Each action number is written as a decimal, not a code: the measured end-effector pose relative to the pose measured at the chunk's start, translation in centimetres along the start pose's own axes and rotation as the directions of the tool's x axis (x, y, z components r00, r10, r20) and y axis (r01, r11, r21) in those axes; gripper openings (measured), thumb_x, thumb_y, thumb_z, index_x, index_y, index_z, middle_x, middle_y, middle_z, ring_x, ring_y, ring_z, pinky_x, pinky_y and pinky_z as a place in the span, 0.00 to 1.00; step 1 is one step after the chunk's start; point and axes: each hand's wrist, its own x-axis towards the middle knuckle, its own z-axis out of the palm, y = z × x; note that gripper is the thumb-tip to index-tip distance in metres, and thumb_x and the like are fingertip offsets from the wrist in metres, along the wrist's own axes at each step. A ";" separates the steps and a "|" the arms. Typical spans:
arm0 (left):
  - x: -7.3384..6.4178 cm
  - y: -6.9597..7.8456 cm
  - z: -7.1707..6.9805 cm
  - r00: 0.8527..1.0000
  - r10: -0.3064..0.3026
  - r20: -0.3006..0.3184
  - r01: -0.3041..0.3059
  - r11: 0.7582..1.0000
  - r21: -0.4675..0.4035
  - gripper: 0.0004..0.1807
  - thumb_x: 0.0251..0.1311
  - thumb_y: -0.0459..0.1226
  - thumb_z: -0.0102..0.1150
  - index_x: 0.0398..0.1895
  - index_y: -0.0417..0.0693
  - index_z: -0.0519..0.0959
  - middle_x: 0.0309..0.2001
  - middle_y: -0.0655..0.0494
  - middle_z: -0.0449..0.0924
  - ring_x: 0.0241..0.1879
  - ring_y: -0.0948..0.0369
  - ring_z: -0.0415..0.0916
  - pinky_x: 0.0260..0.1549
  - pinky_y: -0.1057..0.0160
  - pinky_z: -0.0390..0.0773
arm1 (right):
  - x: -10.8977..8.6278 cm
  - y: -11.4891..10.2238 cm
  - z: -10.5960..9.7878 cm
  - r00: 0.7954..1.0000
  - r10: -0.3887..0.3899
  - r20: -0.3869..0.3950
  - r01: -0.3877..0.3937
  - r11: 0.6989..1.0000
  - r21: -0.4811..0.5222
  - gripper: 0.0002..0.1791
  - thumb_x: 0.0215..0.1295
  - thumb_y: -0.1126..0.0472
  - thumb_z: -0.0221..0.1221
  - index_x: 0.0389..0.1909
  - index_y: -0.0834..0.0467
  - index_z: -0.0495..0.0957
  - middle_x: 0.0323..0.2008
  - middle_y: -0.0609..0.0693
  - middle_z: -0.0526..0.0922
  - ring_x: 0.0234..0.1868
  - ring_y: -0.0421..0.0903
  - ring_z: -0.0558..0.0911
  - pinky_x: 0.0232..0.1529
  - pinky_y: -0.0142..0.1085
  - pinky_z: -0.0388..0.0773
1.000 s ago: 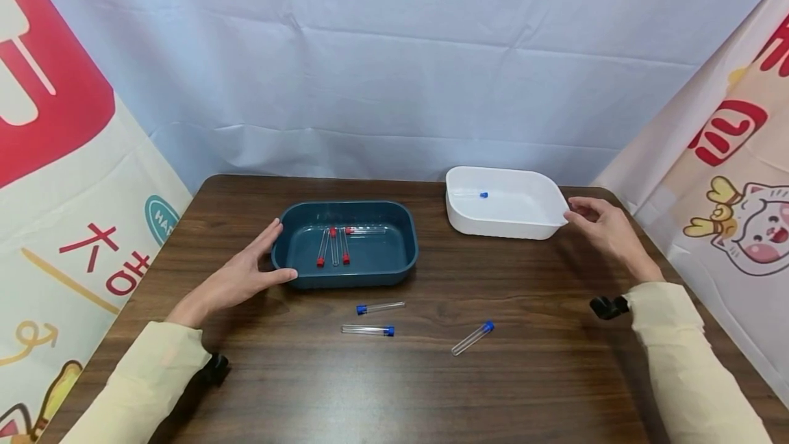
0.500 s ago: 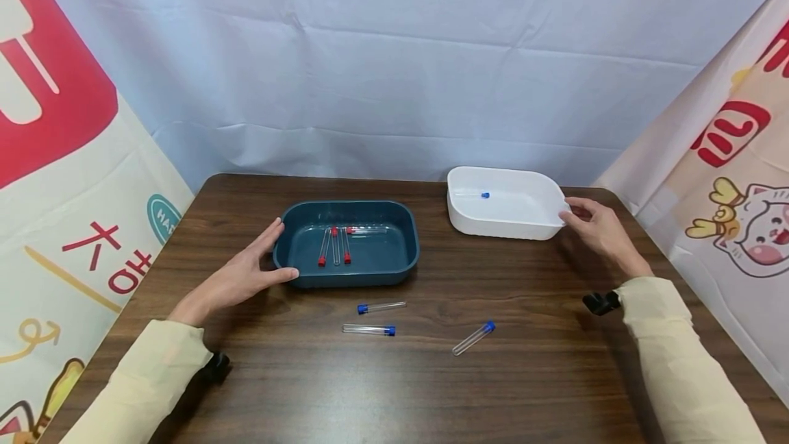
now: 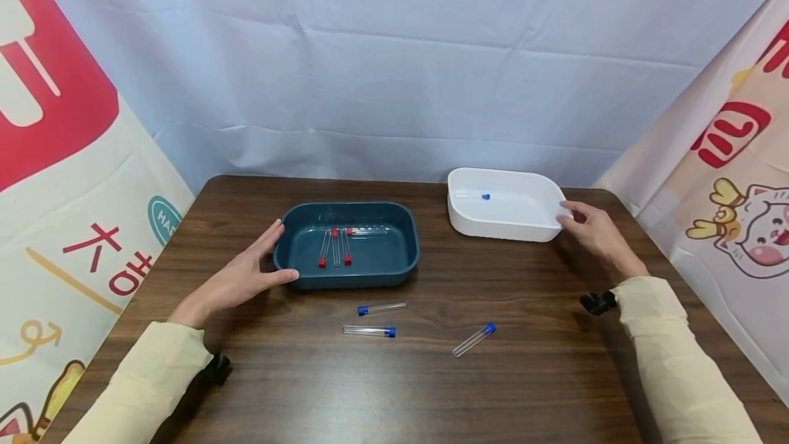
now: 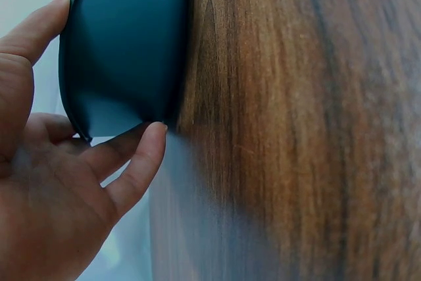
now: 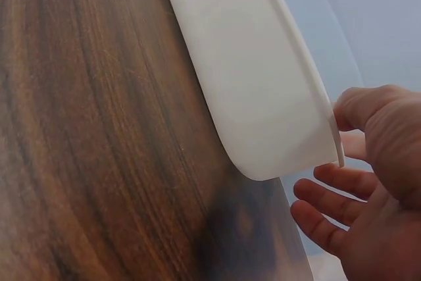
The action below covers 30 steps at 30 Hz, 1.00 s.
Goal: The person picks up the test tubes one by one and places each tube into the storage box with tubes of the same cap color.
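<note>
In the head view my left hand (image 3: 240, 276) spans the left end of a dark teal plastic basin (image 3: 403, 276). Its thumb touches the front rim, and the other fingers reach fairly straight along the end wall; the left wrist view shows the teal wall (image 4: 125, 44) against them. Several red-capped test tubes (image 3: 335, 247) lie inside that basin. At the far right, my right hand (image 3: 598, 233) holds the right end of a white basin (image 3: 505, 229), thumb and forefinger at its rim (image 5: 319, 97). A blue-capped test tube (image 3: 477, 196) lies in it.
On the brown wooden table (image 3: 394, 389), in front of the teal basin, lie two blue-capped test tubes, one nearer (image 3: 370, 330) and one farther (image 3: 383, 308). Another blue-capped tube (image 3: 473, 339) lies to their right. A pale cloth (image 3: 394, 88) hangs behind the table.
My right hand has shifted slightly left, its thumb and forefinger closing onto the white basin's right end. The left hand, the basins and the test tubes stay essentially where they were.
</note>
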 end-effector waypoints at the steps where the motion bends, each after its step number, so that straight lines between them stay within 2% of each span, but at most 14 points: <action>1: 0.0 0.0 0.0 1.000 0.001 0.000 -0.001 1.000 0.000 0.56 0.68 0.57 0.63 0.85 0.48 0.39 0.84 0.46 0.33 0.79 0.36 0.43 0.69 0.29 0.55 | 0.0 0.0 -0.1 1.000 0.004 0.012 -0.004 1.000 -0.005 0.31 0.80 0.52 0.54 0.70 0.72 0.68 0.55 0.75 0.77 0.46 0.59 0.74 0.40 0.34 0.68; 5: 0.0 -0.1 0.1 1.000 0.008 0.000 -0.008 1.000 -0.001 0.57 0.68 0.58 0.63 0.85 0.48 0.39 0.84 0.46 0.33 0.79 0.36 0.43 0.68 0.29 0.55 | -0.3 0.0 -0.3 0.998 0.011 0.069 -0.010 1.000 -0.010 0.32 0.81 0.53 0.52 0.72 0.74 0.64 0.60 0.78 0.73 0.49 0.64 0.73 0.47 0.48 0.72; 8: -0.1 -0.1 0.1 1.000 0.010 -0.002 -0.010 1.000 -0.003 0.57 0.68 0.58 0.63 0.85 0.48 0.39 0.84 0.46 0.33 0.79 0.36 0.43 0.69 0.29 0.55 | -0.6 -0.1 -0.3 0.996 0.004 0.091 -0.004 1.000 -0.004 0.33 0.81 0.54 0.51 0.73 0.75 0.61 0.64 0.82 0.67 0.56 0.68 0.72 0.54 0.58 0.70; 14: -0.1 0.1 0.1 1.000 0.012 -0.005 -0.012 1.000 -0.002 0.56 0.68 0.57 0.63 0.85 0.47 0.39 0.84 0.46 0.33 0.79 0.36 0.42 0.69 0.28 0.54 | -1.3 -0.3 -0.2 0.996 -0.021 0.083 0.023 0.999 -0.024 0.35 0.81 0.55 0.52 0.74 0.77 0.57 0.62 0.82 0.69 0.57 0.69 0.75 0.52 0.53 0.72; 18: -0.1 0.1 0.1 1.000 0.008 -0.002 -0.008 1.000 -0.007 0.56 0.68 0.57 0.63 0.85 0.49 0.39 0.84 0.47 0.33 0.79 0.36 0.42 0.69 0.28 0.54 | -1.9 -0.6 -0.2 0.995 -0.023 0.099 0.024 1.000 -0.012 0.36 0.81 0.54 0.51 0.75 0.76 0.53 0.65 0.83 0.66 0.60 0.70 0.72 0.55 0.57 0.71; 19: -0.1 0.1 0.0 1.000 0.007 -0.001 -0.007 1.000 -0.008 0.56 0.68 0.57 0.63 0.85 0.49 0.39 0.84 0.47 0.33 0.79 0.37 0.42 0.69 0.28 0.54 | -2.0 -0.6 -0.2 0.995 -0.026 0.100 0.027 1.000 -0.009 0.37 0.81 0.54 0.51 0.76 0.76 0.53 0.65 0.82 0.66 0.61 0.70 0.72 0.56 0.54 0.72; 24: -0.2 0.1 -0.1 1.000 0.014 0.002 -0.014 1.000 -0.014 0.56 0.68 0.57 0.63 0.85 0.50 0.38 0.84 0.47 0.32 0.79 0.37 0.41 0.69 0.28 0.54 | -2.7 -0.9 -0.1 0.994 -0.043 0.105 0.045 0.999 -0.013 0.37 0.81 0.54 0.52 0.76 0.77 0.52 0.65 0.82 0.66 0.62 0.70 0.72 0.54 0.52 0.72; 27: -0.2 0.0 -0.1 1.000 0.016 0.001 -0.016 1.000 -0.015 0.56 0.68 0.57 0.63 0.85 0.49 0.38 0.84 0.47 0.32 0.80 0.37 0.41 0.69 0.28 0.54 | -3.1 -0.9 0.0 0.993 -0.049 0.112 0.051 0.998 -0.020 0.36 0.81 0.54 0.51 0.75 0.77 0.53 0.65 0.83 0.66 0.60 0.71 0.72 0.55 0.58 0.70; 30: -0.1 0.0 0.0 1.000 0.014 0.000 -0.014 1.000 -0.018 0.56 0.68 0.56 0.63 0.85 0.50 0.38 0.84 0.48 0.32 0.80 0.37 0.41 0.69 0.28 0.53 | -3.6 -1.1 0.0 0.991 -0.050 0.122 0.054 0.998 -0.028 0.35 0.81 0.54 0.50 0.74 0.77 0.55 0.64 0.81 0.67 0.56 0.69 0.72 0.54 0.60 0.69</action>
